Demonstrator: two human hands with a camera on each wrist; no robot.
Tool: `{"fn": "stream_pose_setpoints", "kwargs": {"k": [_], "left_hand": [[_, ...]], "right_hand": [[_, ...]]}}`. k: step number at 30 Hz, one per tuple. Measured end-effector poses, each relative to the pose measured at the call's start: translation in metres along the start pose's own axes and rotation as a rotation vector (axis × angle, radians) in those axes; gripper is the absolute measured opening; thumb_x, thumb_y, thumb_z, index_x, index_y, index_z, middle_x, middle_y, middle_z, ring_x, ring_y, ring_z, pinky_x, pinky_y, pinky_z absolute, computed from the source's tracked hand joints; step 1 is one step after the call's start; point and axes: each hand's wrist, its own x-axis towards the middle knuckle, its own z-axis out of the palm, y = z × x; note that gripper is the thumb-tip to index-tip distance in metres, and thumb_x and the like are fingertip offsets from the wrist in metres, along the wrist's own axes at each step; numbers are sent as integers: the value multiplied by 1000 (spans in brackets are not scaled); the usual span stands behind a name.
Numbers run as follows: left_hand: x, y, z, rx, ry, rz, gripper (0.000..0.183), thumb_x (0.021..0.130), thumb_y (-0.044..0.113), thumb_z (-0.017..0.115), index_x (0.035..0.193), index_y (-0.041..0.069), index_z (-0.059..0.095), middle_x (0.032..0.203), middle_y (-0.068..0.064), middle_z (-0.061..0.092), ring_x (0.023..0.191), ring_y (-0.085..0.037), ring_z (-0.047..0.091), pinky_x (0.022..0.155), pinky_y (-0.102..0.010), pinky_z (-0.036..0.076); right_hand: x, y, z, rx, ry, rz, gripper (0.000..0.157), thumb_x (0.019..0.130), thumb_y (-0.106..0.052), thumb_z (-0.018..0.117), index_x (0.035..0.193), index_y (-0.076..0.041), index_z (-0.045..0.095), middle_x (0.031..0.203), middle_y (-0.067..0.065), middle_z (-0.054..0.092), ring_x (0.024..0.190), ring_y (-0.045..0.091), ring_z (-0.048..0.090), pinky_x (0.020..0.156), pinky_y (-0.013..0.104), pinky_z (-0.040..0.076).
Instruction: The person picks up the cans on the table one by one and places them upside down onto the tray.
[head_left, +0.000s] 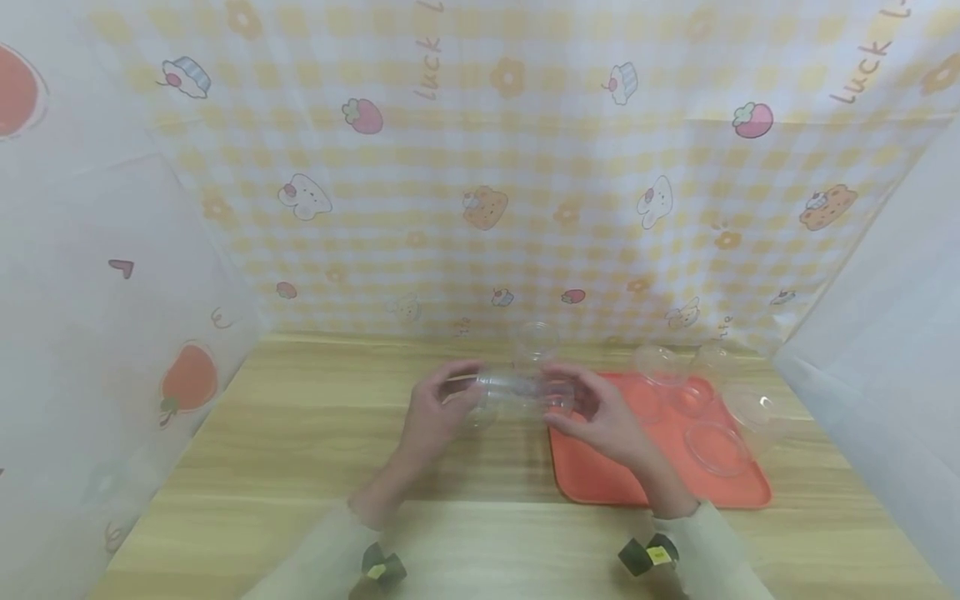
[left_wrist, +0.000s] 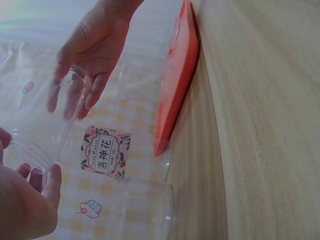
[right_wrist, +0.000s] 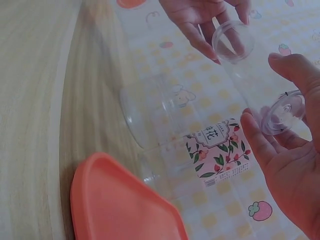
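Observation:
A clear plastic jar lies on its side in the air between my two hands. My left hand grips its left end, where ridges circle the plastic in the left wrist view. At the other end, my right hand holds the jar with thumb and fingers curled about it. Just behind it, a second clear jar stands upright on the table. The wrist views show a jar with a pink floral label bearing Chinese characters, and beside it another plain clear jar.
To the right, an orange tray lies on the wooden table. Several clear round plastic pieces, one a ring-like lid, sit on it and around its far right edge. A yellow checked cloth hangs behind the table.

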Motion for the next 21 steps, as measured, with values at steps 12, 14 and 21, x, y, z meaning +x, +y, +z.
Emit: {"fn": "stream_pose_setpoints", "kwargs": {"k": [12, 14, 21], "left_hand": [[0, -2, -2, 26, -35, -11, 35, 95, 13, 71, 128, 5, 65, 130, -17, 63, 114, -37, 60, 91, -37, 57], [0, -2, -2, 31, -41, -6, 35, 95, 14, 71, 128, 5, 65, 130, -15, 63, 114, -38, 60, 91, -38, 57], [-2, -2, -4, 49, -47, 34, 36, 95, 11, 71, 128, 1, 64, 128, -14, 65, 114, -40, 61, 93, -38, 56]], "right_hand": [[0, 2, -2, 1, 10, -18, 60, 84, 17, 73, 139, 8, 51, 132, 32, 54, 113, 43, 61, 94, 45, 55], [0, 2, -2, 12, 10, -14, 60, 84, 17, 73, 139, 8, 51, 132, 32, 53, 115, 43, 60, 95, 45, 54], [-3, 1, -4, 36, 4, 11, 61, 84, 16, 74, 140, 5, 51, 137, 25, 54, 119, 32, 60, 97, 47, 52]]}}
